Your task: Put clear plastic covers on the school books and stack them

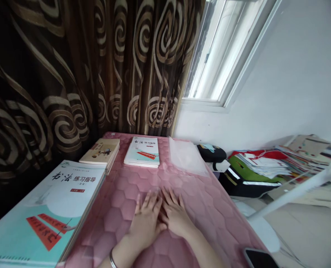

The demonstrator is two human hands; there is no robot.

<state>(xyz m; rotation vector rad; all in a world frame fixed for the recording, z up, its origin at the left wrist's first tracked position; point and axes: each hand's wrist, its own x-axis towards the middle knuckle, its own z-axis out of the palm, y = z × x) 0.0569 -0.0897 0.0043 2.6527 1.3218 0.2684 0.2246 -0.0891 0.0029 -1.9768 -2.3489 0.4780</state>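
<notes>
My left hand [145, 217] and my right hand [174, 213] lie flat side by side on the pink quilted table cover [120, 201], fingers stretched out and touching each other. Neither hand holds anything. A bracelet [113, 259] sits on my left wrist. A large white and teal calligraphy workbook [46, 208] lies at the left. A second copy of that workbook [143, 150] lies farther back, with a beige book stack [101, 152] to its left. A clear plastic sleeve [186, 156] lies at the back right.
A dark curtain with swirl patterns [70, 70] hangs behind the table. A window [223, 52] is at the upper right. A dark phone [260, 257] lies at the table's near right corner. Bags and piled books [254, 167] sit beside the table.
</notes>
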